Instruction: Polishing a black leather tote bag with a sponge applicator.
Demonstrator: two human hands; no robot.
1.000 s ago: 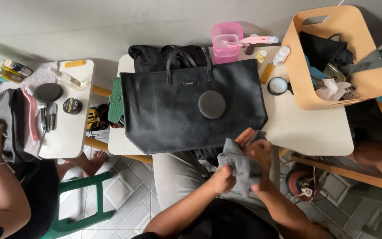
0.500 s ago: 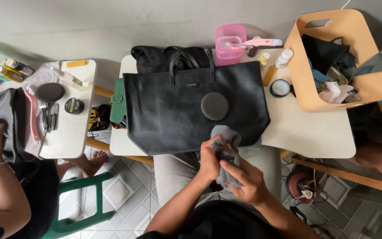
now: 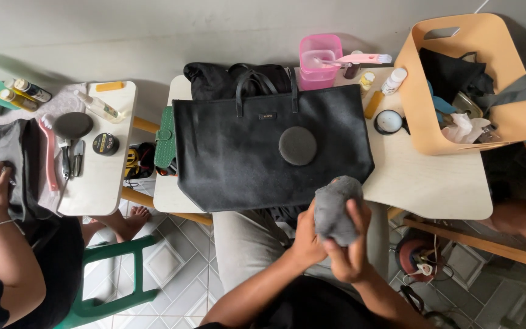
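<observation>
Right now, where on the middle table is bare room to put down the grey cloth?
The table is bare right of the black bag, below the orange basket. The far edge is crowded with the pink cup, small bottles and a round tin.

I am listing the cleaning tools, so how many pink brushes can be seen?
2. One pink brush lies on the left table; the other rests across the pink tub. More may be hidden in the basket.
</observation>
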